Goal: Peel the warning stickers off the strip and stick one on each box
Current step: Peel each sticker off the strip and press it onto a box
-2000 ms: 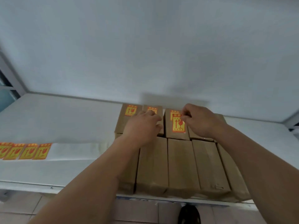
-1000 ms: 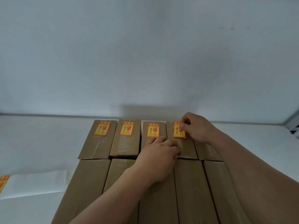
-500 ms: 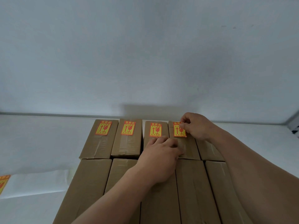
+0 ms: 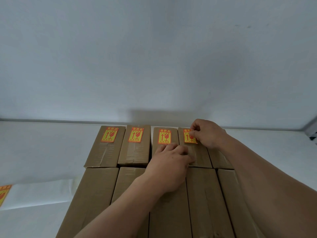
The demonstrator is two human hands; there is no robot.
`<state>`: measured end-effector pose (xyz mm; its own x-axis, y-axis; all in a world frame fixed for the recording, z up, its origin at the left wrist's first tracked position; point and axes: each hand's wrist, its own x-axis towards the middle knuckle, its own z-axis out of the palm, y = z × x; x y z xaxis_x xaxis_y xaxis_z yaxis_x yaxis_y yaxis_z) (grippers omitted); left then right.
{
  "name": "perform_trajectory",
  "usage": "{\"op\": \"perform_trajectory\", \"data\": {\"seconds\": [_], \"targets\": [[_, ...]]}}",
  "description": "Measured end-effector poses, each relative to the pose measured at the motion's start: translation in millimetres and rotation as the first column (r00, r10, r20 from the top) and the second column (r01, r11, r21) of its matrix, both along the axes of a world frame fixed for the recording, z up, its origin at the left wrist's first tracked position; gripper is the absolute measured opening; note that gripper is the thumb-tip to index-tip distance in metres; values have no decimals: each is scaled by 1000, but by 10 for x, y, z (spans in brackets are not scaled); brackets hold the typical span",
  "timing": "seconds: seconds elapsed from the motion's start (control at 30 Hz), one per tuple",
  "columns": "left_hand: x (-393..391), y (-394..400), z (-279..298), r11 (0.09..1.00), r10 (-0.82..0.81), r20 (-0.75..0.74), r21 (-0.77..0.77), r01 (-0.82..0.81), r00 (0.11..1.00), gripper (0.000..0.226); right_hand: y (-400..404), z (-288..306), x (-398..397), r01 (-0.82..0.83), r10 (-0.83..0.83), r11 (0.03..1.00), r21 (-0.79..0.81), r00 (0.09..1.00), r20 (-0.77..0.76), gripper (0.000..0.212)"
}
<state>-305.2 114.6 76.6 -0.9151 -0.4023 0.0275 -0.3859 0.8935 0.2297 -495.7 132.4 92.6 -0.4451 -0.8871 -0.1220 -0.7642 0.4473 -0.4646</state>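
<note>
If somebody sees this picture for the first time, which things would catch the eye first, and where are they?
First the bright orange and yellow warning stickers on the far row of brown boxes, four in a line near the wall. Next the right hand, pressing the fourth sticker onto its box, while the left hand rests flat on the boxes just in front. The nearer row of boxes has no stickers yet.

Boxes (image 4: 104,155): plain brown cardboard; warning stickers (image 4: 109,134): yellow field, orange-red border, arrow and glass symbols; strip (image 4: 42,193): white; table (image 4: 42,145): white.
</note>
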Motion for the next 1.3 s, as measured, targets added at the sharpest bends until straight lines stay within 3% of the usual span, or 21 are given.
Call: {"op": "perform_trajectory", "data": {"seconds": [0.23,0.33,0.43,0.53,0.7,1.13,1.3], "targets": [[5,14,27,1000,13,-4,-3,-13,1000,40,29,-34,95,39,-45,999,-37,985,-169,19],[15,21,38,1000,8,-9,1,-8,1000,40,72,-34,98,-2,-22,995,-96,971,-240,17],[20,19,42,1000,10,-16,4,-10,1000,39,135,-73,53,-50,20,994,-96,958,-286,31],[23,20,30,1000,10,-9,3,-10,1000,39,212,-115,34,-52,55,999,18,951,-304,47],[31,14,21,1000,7,3,-3,-7,1000,39,229,-144,62,-32,55,996,83,952,-301,51],[11,16,5,1000,19,-6,-6,-19,1000,40,104,-126,85,-54,77,992,113,973,-217,48],[27,13,-4,1000,13,-19,-3,-14,1000,39,220,-92,33,-3,14,999,41,956,-292,52]]}}
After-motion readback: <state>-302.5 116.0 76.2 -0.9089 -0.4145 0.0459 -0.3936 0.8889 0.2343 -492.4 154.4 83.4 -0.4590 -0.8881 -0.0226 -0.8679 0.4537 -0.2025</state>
